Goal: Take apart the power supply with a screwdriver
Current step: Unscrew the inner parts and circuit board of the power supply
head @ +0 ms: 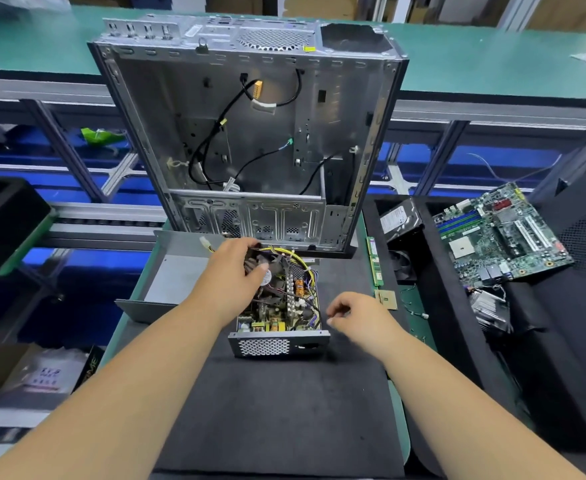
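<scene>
The power supply sits open on the black mat, its circuit board, yellow wires and perforated front wall exposed. My left hand grips the black fan at the unit's far end, thumb on the fan's hub. My right hand hovers just right of the unit with fingers curled; a small item may be pinched at its fingertips, but blur hides it. The grey metal cover lies to the left of the unit. No screwdriver is visible.
An empty computer case stands upright right behind the power supply. To the right lie a RAM stick, a CPU chip, a hard drive, a motherboard and a heatsink in black trays.
</scene>
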The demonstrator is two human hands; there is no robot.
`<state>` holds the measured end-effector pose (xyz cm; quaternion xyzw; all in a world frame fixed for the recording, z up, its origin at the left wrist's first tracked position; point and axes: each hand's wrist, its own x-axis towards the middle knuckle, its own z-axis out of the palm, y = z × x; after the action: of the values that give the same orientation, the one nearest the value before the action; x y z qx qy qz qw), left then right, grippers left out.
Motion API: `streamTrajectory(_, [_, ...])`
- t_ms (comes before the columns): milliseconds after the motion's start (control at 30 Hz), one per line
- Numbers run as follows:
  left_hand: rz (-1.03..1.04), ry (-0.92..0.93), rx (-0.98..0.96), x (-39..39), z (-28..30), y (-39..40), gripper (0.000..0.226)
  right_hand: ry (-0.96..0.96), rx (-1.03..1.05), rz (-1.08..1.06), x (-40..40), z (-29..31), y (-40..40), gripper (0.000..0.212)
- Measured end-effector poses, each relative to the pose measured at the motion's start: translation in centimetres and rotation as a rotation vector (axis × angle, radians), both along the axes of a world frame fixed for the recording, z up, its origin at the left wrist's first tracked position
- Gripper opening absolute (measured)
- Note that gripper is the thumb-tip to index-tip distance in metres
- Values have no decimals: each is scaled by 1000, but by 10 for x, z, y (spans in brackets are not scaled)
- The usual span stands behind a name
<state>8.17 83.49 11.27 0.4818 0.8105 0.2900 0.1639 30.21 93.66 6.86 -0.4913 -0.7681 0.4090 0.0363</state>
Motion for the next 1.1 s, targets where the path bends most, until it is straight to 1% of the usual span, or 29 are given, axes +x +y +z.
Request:
streamTrajectory(67, [3,102,-12,8,-3,-3,60,-3,-37,-6,-1,-7,0,16])
streamTrajectory(133, [-20,229,29,20,-7,-8,66,-3,-54,4,-3,-13,0,17])
streamTrajectory(200, [-109,317,62,34,-13,-13,70,19,-78,5,-5,-19,-1,19])
streamTrajectory(267, [-199,376,45,43,-21,-13,71,43,-115,8,-6,-24,-1,20])
streamTrajectory(333, [-233,423,21,48,-27,-12,72,55,-135,40,-6,-28,0,21])
streamTrajectory(467, [-208,460,37,49,-35,-11,76,127,-187,57,-6,-34,-1,26])
streamTrajectory(567, [-184,481,22,47,-36,-9,82,174,-155,31,-4,-40,-5,27])
streamTrajectory(733, [-163,488,-19,47,-37,-8,88,344,-167,-18,0,-48,-13,40])
streamTrajectory(867, [-163,480,-51,46,-38,-7,88,352,-77,-1,4,-53,-13,35])
streamTrajectory(1100, [-170,497,-59,47,-38,-8,90,352,71,35,3,-61,-14,42])
